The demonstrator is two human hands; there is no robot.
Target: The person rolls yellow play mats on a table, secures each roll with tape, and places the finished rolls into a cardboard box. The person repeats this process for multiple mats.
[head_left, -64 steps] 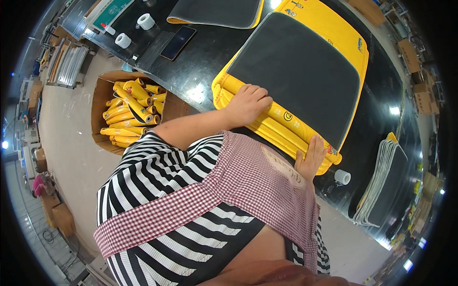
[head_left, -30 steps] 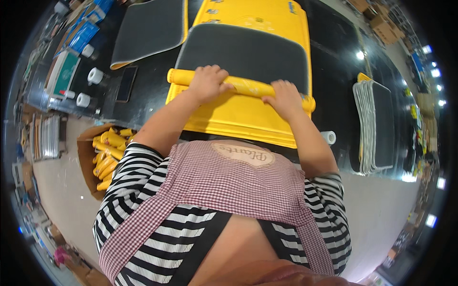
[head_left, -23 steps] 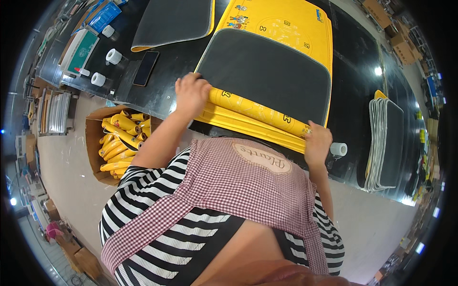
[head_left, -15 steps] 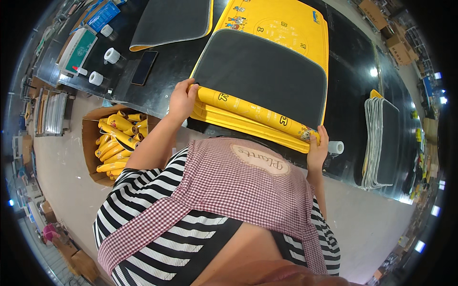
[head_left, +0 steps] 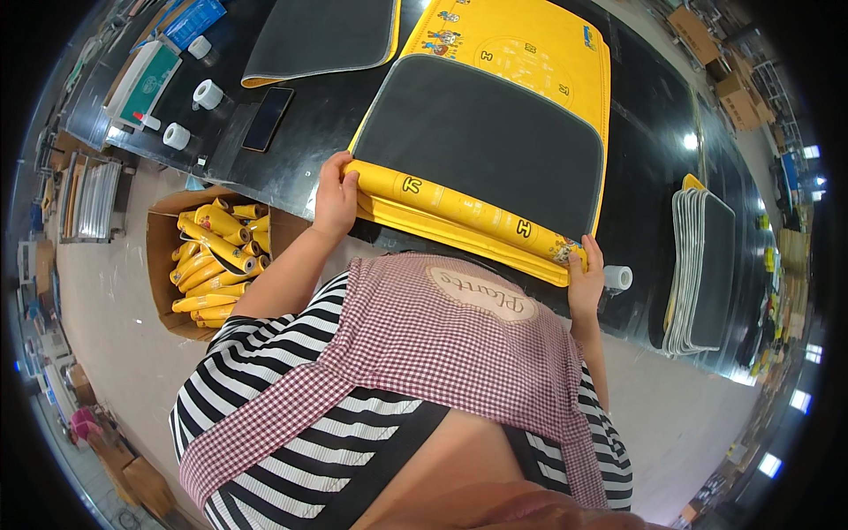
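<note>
tabletop (head_left: 643, 181), centre-right: glossy, smooth | rolled mat (head_left: 466, 210), centre: smooth yellow face with slight sheen, matt dark back | box (head_left: 161, 265), left: matt cardboard | phone (head_left: 268, 119), upper left: smooth, glass-like | apron (head_left: 433, 340), lower centre: woven cloth

Mat (head_left: 481, 141) lay in upper centre-right of frame, partly rolled, dark grey face up, pale seam along rim, far corners rounded. Near end formed yellow tube (head_left: 442, 202), printed with black-outlined marks, small coloured figures toward right end. Tube slanted, left end higher in frame. Unrolled part lay flat atop yellow mats (head_left: 548, 53), which showed beyond far edge.
</note>
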